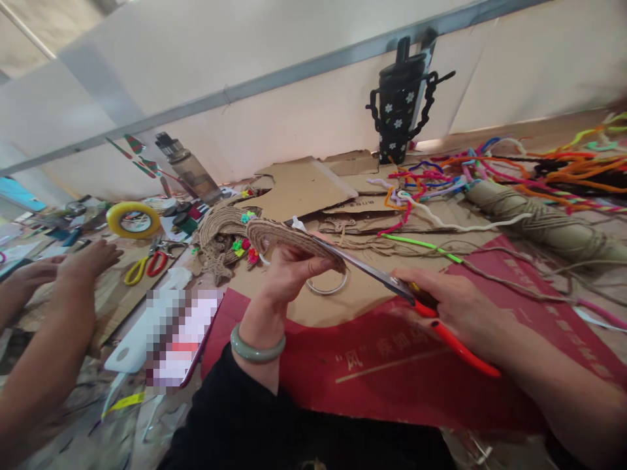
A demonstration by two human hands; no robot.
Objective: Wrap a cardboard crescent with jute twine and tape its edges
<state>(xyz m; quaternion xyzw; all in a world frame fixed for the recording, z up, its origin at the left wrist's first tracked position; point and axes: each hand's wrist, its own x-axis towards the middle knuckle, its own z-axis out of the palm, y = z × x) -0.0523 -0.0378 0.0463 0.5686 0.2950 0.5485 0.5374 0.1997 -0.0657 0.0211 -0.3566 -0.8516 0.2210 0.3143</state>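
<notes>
My left hand (289, 271) is closed on a curved brown piece wound with twine (279, 234), lifted above the cardboard and tilted. In my right hand (441, 287) is a pair of scissors (455, 343) with red and yellow handles. Its blades reach left along the edge of the twine-wound piece; whether they touch it I cannot tell. A white ring (337, 287) shows just below my left hand. Behind it lies another twine-wrapped curved piece (215, 225) with small bright flowers and a twine star (218, 263).
Red-printed cardboard (372, 365) lies before me. A dark flowered tumbler (398, 98) stands by the wall. To the right are fuzzy coloured stems (514, 166) and a twine roll (533, 212). Yellow tape (133, 220), more scissors (145, 264) and a phone (189, 339) are left, near another person's hands (88, 261).
</notes>
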